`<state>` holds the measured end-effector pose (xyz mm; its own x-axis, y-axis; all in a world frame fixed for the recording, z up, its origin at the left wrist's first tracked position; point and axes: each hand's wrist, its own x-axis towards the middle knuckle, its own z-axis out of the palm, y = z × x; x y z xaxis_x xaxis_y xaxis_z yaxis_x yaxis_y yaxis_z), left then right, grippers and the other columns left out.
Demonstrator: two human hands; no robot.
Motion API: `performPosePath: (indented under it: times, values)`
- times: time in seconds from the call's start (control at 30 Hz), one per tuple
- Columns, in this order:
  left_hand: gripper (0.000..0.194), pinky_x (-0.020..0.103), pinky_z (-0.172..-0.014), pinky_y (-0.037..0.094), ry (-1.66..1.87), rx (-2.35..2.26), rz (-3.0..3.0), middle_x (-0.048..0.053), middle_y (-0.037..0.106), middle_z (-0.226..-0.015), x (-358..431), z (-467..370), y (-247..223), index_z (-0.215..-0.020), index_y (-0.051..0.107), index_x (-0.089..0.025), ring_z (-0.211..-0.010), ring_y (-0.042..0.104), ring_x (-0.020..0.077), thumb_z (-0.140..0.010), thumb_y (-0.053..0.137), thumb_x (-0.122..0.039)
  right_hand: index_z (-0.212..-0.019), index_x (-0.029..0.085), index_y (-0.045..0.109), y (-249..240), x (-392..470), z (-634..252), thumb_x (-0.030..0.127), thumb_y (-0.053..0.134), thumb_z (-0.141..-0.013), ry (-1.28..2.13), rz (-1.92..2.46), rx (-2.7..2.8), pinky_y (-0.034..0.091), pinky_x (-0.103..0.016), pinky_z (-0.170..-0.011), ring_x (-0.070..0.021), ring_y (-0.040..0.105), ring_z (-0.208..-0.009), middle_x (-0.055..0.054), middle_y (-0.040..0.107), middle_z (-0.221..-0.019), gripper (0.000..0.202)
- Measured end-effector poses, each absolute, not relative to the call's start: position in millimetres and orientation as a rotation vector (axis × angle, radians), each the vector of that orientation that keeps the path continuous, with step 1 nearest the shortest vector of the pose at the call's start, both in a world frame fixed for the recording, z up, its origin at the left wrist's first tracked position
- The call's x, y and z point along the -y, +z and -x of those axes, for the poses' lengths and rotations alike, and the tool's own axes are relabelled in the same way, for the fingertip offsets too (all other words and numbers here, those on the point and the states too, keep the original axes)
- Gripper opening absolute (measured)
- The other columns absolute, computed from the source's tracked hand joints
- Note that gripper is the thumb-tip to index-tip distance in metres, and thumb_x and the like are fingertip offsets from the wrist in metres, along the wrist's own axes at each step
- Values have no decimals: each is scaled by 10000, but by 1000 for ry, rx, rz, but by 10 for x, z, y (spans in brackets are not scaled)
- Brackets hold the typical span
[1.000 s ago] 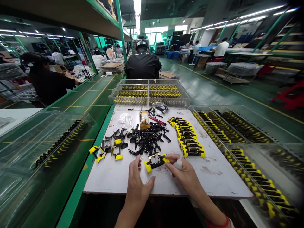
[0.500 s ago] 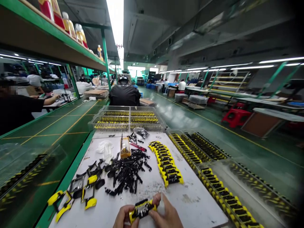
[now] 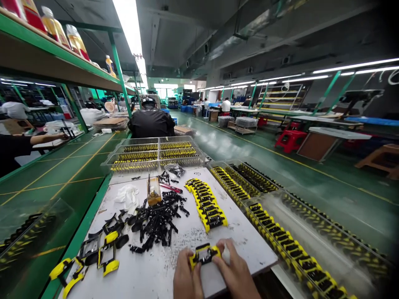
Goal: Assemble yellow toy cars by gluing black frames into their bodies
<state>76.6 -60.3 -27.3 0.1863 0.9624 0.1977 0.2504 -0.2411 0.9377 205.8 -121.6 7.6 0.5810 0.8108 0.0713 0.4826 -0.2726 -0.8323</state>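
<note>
Low in the head view, a small yellow and black plastic frame [image 3: 204, 253] is held between both hands over the front of the white tabletop. My left hand [image 3: 186, 274] grips its left end with thumb and fingers. On the other end, my right hand [image 3: 232, 265] pinches it; something pale shows by the right fingers, too blurred to name. Beyond the hands lies a curved row of similar yellow and black frames [image 3: 207, 203]. Left of that row is a heap of loose black plastic parts [image 3: 158, 220]. Yellow and black pieces [image 3: 109, 253] lie scattered at the left.
Clear plastic trays filled with yellow and black parts stand at the back [image 3: 158, 141] and on the right [image 3: 246, 199]. A small open box [image 3: 153, 196], a red pen-like tool [image 3: 171, 188] and white crumpled tissue [image 3: 127, 197] lie on the table. A person in black [image 3: 151, 122] sits ahead.
The view has swung right, so the scene shifts left. Both hands have moved right and slightly up with the frame, which now lies more level.
</note>
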Motion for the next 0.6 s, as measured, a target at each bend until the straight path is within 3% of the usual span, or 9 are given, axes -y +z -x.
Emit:
performPosePath:
  times: [0.2, 0.37, 0.6]
  values:
    - [294, 339, -732, 445, 894, -1033, -1653, 96, 630, -919, 463, -1182, -91, -1098, 477, -161, -824, 590, 229, -818, 474, -250, -1003, 239, 547, 166, 1136, -2556, 372, 539, -711, 369, 1981, 918, 472, -324, -813, -234, 646, -917, -20, 692, -934, 321]
    - [339, 314, -707, 462, 827, -904, -1650, 52, 610, -865, 323, -1354, -27, -1136, 456, -159, -733, 571, 181, -800, 493, -191, -1082, 241, 532, 118, 1053, -2817, 354, 525, -749, 369, 1979, 958, 464, -338, -844, -233, 637, -959, -25, 687, -1000, 352]
    - [396, 331, -733, 495, 924, -963, -1581, 64, 526, -933, 224, -1414, -62, -1150, 451, -132, -715, 559, 153, -787, 559, -245, -1042, 202, 570, -85, 948, -2942, 297, 525, -784, 154, 1913, 1082, 422, -360, -935, -221, 572, -1036, -65, 621, -1053, 278]
